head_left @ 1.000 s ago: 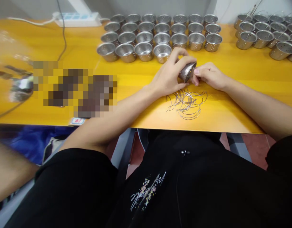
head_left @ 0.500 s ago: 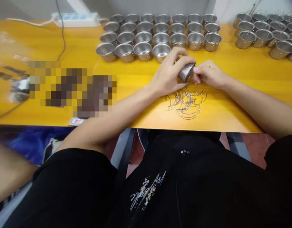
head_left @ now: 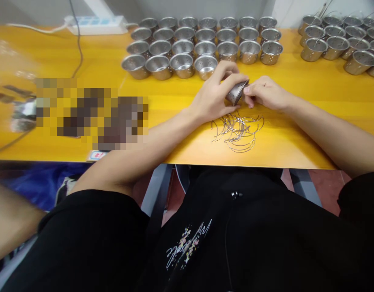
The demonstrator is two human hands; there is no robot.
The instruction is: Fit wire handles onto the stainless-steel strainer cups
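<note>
My left hand (head_left: 216, 91) is closed around a small perforated metal cup (head_left: 235, 92), thumb below and fingers above. The cup is tipped on its side with its mouth toward the right. At its rim, my right hand (head_left: 264, 93) is closed in a pinch. Whatever those fingertips hold is too small and too covered to make out. Just below the hands, a loose pile of thin curved wire handles (head_left: 240, 136) lies on the yellow table (head_left: 284, 142).
Rows of upright perforated cups (head_left: 182, 65) stand behind my hands. A second group of cups (head_left: 336, 48), several with wires across them, is at the back right. A white power strip (head_left: 97, 25) with cables lies at the back left. Blurred-out items (head_left: 83, 109) lie left of my arm.
</note>
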